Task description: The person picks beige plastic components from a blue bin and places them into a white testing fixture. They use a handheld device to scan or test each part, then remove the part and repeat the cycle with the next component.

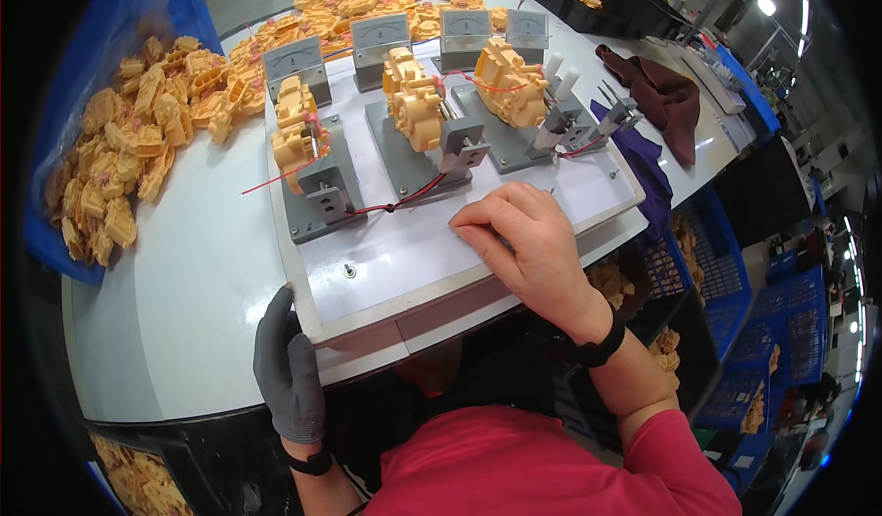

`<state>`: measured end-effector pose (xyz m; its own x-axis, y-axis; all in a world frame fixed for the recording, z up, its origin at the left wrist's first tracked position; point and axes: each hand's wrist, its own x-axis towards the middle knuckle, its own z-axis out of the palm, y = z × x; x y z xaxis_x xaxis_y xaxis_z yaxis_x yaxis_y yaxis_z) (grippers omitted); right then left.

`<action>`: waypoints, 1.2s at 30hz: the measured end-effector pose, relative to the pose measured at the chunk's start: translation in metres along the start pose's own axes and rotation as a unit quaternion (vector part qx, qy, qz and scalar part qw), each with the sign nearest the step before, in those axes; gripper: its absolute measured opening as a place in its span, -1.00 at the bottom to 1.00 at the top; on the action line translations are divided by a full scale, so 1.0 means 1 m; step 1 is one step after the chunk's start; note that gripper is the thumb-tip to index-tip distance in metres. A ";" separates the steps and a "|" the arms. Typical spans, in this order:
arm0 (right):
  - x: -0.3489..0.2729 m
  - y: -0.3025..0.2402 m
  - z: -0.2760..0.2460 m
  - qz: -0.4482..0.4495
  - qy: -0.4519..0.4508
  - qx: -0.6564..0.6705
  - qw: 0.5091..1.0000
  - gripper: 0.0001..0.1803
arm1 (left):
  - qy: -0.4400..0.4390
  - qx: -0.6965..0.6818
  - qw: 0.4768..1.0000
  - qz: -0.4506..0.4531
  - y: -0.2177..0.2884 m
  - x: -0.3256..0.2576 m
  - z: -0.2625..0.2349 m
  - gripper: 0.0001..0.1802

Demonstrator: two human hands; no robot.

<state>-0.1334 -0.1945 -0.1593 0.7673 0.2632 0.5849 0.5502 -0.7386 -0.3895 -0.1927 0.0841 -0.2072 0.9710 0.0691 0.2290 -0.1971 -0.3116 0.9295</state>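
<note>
Lying heaped at the far left, loose yellow plastic gearbox housings (129, 139) fill a blue bin (55, 240) and spill in a band (367, 1) along the far side of the white table (184, 295). Near the left corner of the raised white test board (413, 259), the left hand (289, 369), in a grey glove, rests with its fingers laid flat and closed together against the board's edge; it steadies the board and holds nothing else. On the board stand three grey fixtures, each with a housing mounted: the left housing (296, 130), the middle housing (413, 98) and the right housing (510, 84), with grey dial meters (381, 38) behind them and red leads (395, 205) running between. As far as this shows, all three stations are loaded, while the heap of unmounted parts is large, so I judge the work far from finished. The bare right hand (524, 240) lies palm down near the middle of the board, fingers curled and pinched toward the surface by the red leads; whether it grips something small there I cannot tell. The mounted housings sit beyond it, the middle one nearest, apart from the fingertips. Farther right lie two white-tipped probes (560, 70), a dark red cloth (661, 93) and blue crates (781, 332) below the table.
</note>
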 end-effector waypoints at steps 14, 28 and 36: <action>-0.001 -0.004 0.004 0.034 -0.006 0.007 0.999 -0.92 | 0.018 0.011 0.999 0.024 0.001 0.000 -0.002 -0.50; -0.003 -0.002 0.003 0.029 -0.052 0.020 0.998 -0.90 | 0.040 0.026 0.996 0.080 0.001 0.006 -0.004 -0.51; -0.006 -0.004 0.004 0.045 -0.051 0.017 0.998 -0.92 | 0.034 0.034 0.995 0.088 -0.002 0.006 -0.006 -0.52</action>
<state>-0.1387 -0.1901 -0.1641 0.8422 0.2602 0.4722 0.4878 -0.7409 -0.4618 -0.1874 0.0912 -0.2058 0.9100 0.0706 0.4085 -0.3523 -0.3878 0.8518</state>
